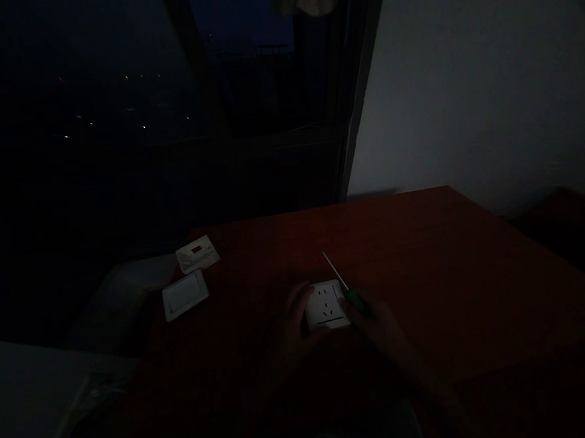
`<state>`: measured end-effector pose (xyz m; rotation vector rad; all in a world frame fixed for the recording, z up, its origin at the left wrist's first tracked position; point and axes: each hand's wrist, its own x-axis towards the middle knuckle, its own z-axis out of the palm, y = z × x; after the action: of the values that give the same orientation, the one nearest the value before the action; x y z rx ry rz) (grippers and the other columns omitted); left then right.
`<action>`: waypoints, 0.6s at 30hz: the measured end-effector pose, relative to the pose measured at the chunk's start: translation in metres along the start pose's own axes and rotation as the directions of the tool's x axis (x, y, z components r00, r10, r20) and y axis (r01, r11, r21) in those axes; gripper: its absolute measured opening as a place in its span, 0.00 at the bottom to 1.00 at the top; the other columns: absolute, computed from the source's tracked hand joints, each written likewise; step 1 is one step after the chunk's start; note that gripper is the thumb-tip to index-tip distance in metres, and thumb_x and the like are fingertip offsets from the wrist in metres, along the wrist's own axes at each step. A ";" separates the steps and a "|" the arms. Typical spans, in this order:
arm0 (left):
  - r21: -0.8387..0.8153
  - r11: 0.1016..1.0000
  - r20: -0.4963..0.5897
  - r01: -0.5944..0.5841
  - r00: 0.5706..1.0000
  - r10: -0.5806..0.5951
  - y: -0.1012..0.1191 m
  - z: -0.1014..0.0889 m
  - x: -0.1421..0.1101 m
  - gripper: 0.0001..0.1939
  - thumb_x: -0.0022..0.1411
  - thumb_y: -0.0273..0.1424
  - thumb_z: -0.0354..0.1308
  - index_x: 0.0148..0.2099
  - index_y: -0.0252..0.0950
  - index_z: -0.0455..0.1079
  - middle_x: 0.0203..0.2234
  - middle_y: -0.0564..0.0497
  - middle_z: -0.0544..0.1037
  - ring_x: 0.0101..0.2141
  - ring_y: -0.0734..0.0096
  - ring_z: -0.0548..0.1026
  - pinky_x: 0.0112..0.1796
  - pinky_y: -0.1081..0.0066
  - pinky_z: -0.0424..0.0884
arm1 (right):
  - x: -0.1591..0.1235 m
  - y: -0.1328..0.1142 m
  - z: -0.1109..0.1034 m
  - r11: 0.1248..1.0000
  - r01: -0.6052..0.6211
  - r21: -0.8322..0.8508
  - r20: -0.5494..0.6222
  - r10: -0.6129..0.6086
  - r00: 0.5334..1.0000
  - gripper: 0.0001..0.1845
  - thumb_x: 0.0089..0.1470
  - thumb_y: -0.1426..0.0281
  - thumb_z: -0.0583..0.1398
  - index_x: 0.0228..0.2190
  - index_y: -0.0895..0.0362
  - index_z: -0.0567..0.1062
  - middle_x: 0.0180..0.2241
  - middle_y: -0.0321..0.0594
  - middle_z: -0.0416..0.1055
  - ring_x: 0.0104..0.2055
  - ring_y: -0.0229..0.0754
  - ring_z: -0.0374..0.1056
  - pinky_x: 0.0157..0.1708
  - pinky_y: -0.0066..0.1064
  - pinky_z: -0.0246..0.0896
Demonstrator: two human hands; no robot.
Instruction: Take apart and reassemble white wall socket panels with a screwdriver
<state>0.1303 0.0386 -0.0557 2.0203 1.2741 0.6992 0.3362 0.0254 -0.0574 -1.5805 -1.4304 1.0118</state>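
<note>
A white wall socket [326, 305] with several dark pin slots faces up at the front middle of the table. My left hand [299, 318] is closed around its left side, fingers at the far edge and thumb along the near edge. My right hand [377, 323] grips a screwdriver [355, 301] by its green handle, at the socket's right edge. The metal shaft points away and to the left, its tip beyond the socket and apart from it. The light is dim, so finger details are faint.
The reddish-brown table [399, 251] reaches toward a dark window [263, 81] and a pale wall [473, 86] on the right. Near its left edge lie a white switch panel [185, 294] and a flat plate or card with a rectangular hole [207, 250].
</note>
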 end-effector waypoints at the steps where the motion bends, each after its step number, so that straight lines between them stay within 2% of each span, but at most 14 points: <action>1: 0.002 1.000 0.004 0.008 1.000 -0.008 0.000 -0.001 0.001 0.35 0.57 0.33 0.62 0.64 0.43 0.54 0.64 0.46 0.53 0.62 0.56 0.54 0.60 0.55 0.57 | 0.000 0.000 0.000 1.000 0.002 -0.001 0.001 -0.002 1.000 0.21 0.54 0.55 0.57 0.41 0.58 0.75 0.34 0.39 0.76 0.34 0.44 0.70 0.34 0.30 0.64; 7: 0.033 0.999 0.013 0.007 1.000 -0.008 -0.002 -0.004 0.003 0.37 0.57 0.37 0.63 0.65 0.44 0.52 0.64 0.46 0.55 0.63 0.55 0.54 0.60 0.54 0.55 | -0.002 -0.001 0.000 1.000 0.001 -0.015 -0.001 -0.001 1.000 0.23 0.54 0.56 0.56 0.44 0.58 0.76 0.36 0.41 0.77 0.36 0.46 0.71 0.36 0.32 0.65; 13: 0.000 1.000 0.015 0.021 1.000 -0.021 -0.009 -0.001 0.001 0.38 0.57 0.39 0.62 0.66 0.44 0.50 0.65 0.45 0.52 0.63 0.55 0.54 0.60 0.54 0.56 | -0.002 -0.001 0.001 1.000 -0.015 -0.025 0.000 0.015 1.000 0.24 0.54 0.56 0.56 0.47 0.57 0.75 0.36 0.41 0.77 0.34 0.46 0.72 0.34 0.33 0.66; 18: 0.029 0.999 0.029 0.046 0.998 -0.047 -0.006 -0.004 0.000 0.39 0.57 0.39 0.62 0.66 0.42 0.50 0.65 0.43 0.51 0.63 0.53 0.53 0.60 0.52 0.54 | -0.003 -0.004 0.000 0.999 0.006 -0.040 0.009 -0.006 1.000 0.25 0.55 0.57 0.56 0.49 0.58 0.73 0.39 0.43 0.77 0.37 0.48 0.72 0.37 0.34 0.65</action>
<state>0.1242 0.0412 -0.0579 2.0091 1.3163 0.6303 0.3346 0.0223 -0.0539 -1.6012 -1.4687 0.9932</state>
